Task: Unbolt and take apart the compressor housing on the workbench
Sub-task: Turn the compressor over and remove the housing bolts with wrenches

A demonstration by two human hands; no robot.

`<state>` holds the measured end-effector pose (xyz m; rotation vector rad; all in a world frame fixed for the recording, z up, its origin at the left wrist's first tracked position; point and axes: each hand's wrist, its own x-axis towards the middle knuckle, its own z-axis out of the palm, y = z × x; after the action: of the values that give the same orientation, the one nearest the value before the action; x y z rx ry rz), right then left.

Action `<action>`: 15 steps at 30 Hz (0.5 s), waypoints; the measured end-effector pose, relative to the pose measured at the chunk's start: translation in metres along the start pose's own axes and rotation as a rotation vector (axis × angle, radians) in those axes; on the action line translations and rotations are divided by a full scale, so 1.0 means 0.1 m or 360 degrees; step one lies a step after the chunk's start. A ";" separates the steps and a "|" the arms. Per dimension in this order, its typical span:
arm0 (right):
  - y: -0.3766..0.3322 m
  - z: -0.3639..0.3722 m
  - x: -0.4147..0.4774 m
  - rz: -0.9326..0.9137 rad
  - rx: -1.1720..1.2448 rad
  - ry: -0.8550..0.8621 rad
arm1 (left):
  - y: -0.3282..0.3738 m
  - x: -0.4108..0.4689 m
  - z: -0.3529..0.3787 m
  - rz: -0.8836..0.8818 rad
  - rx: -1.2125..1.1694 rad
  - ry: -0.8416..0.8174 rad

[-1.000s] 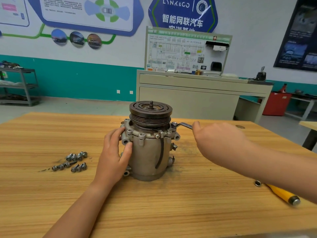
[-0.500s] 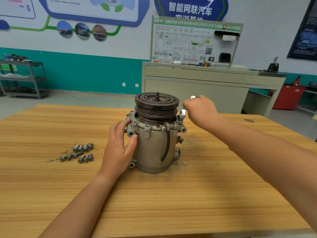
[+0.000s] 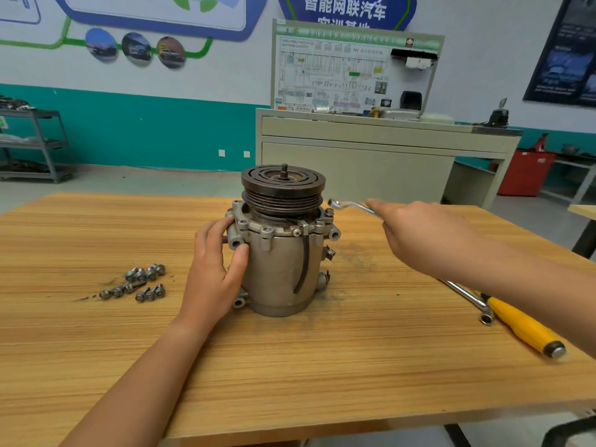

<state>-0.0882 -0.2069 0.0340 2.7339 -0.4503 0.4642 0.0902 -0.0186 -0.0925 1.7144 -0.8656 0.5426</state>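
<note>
A grey metal compressor housing (image 3: 280, 269) stands upright in the middle of the wooden workbench (image 3: 322, 366), with a dark grooved pulley (image 3: 283, 188) on top. My left hand (image 3: 216, 269) grips its left side, thumb on the front. My right hand (image 3: 422, 233) holds a small silver ring wrench (image 3: 346, 205) to the right of the housing. The wrench's ring end hangs just above a raised bolt (image 3: 329, 215) on the flange, apart from it. Other bolts (image 3: 267, 233) sit in the flange rim.
Several loose bolts (image 3: 138, 283) lie on the bench to the left. A yellow-handled tool (image 3: 522, 327) and a silver socket wrench (image 3: 471, 300) lie at the right, partly under my right arm. A beige cabinet (image 3: 371, 162) stands behind the bench.
My right hand has swung the wrench back out to the right, and its ring end now sits off the bolt. My left hand keeps its grip on the housing. The camera has shifted.
</note>
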 end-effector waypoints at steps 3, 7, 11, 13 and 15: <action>-0.09 -0.10 0.00 0.0038 -0.0182 -0.0067 | 0.00 -0.01 0.01 -0.0011 -0.0005 0.0001; -0.36 -0.25 0.04 -0.0033 -0.0451 -0.0185 | 0.00 -0.01 0.01 -0.0030 0.0009 0.0011; -0.45 -0.27 0.05 -0.0042 -0.0481 -0.0249 | 0.01 -0.02 0.01 -0.0019 0.0015 0.0014; -0.35 -0.23 0.04 -0.0036 -0.0498 -0.0206 | 0.01 -0.01 0.01 -0.0011 0.0015 0.0012; -0.26 -0.21 0.07 -0.0061 -0.0457 -0.0175 | 0.00 -0.01 0.02 -0.0014 0.0008 0.0012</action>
<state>-0.0785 -0.1780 0.0480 2.4920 -0.4530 0.2198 0.0890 -0.0198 -0.0938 1.7187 -0.8516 0.5454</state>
